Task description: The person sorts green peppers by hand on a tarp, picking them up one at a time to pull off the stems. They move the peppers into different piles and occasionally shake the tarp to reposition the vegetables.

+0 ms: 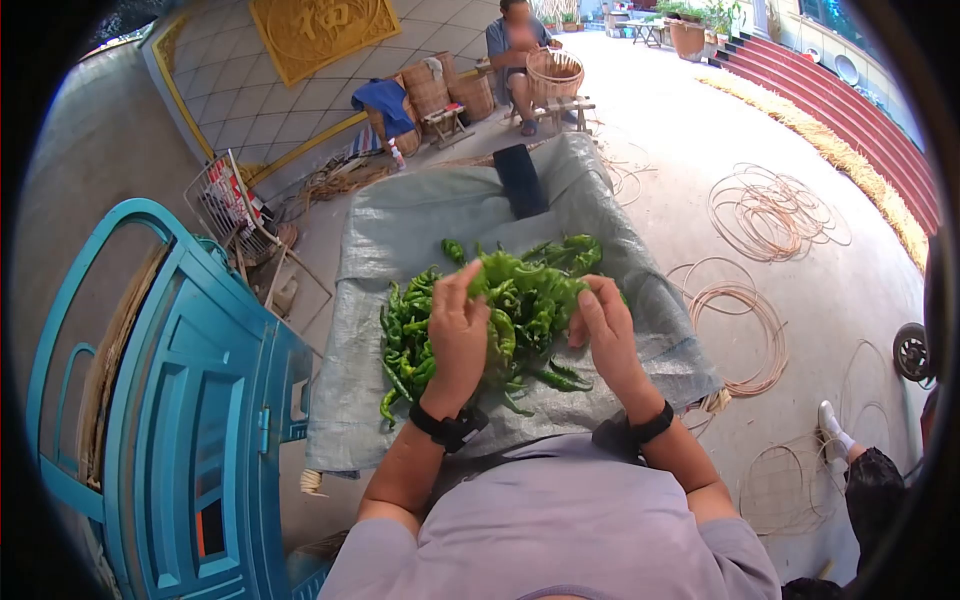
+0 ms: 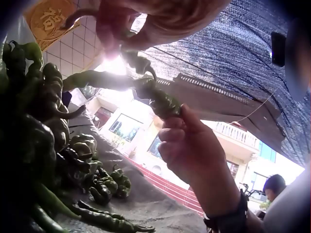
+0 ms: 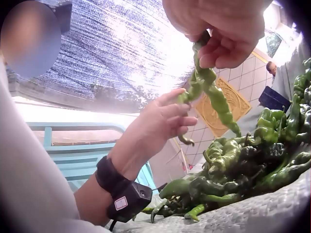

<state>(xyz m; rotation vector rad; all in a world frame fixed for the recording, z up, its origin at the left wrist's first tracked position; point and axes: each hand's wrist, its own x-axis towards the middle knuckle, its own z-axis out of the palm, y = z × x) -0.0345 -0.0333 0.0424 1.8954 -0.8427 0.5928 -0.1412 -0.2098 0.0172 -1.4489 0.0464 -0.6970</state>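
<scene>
A heap of long, wrinkled green chili peppers (image 1: 505, 335) lies on the grey woven sheet (image 1: 400, 225) before me. Both hands are raised over the heap. In the right wrist view my right hand (image 3: 223, 34) pinches a long pepper (image 3: 221, 104) by its upper end, and the pepper slants down towards the pile. My left hand (image 3: 158, 124) faces it, holding another curled pepper (image 2: 138, 63) between thumb and fingers, as the left wrist view shows. The peppers of the two hands overlap in both wrist views. Each wrist bears a black strap with a small camera.
A dark flat phone-like object (image 1: 521, 181) lies at the sheet's far edge. To the left stands a blue metal frame (image 1: 190, 400). Coils of cane (image 1: 735, 330) lie on the ground at right. Beyond, a seated person (image 1: 515, 45) handles a wicker basket (image 1: 553, 75).
</scene>
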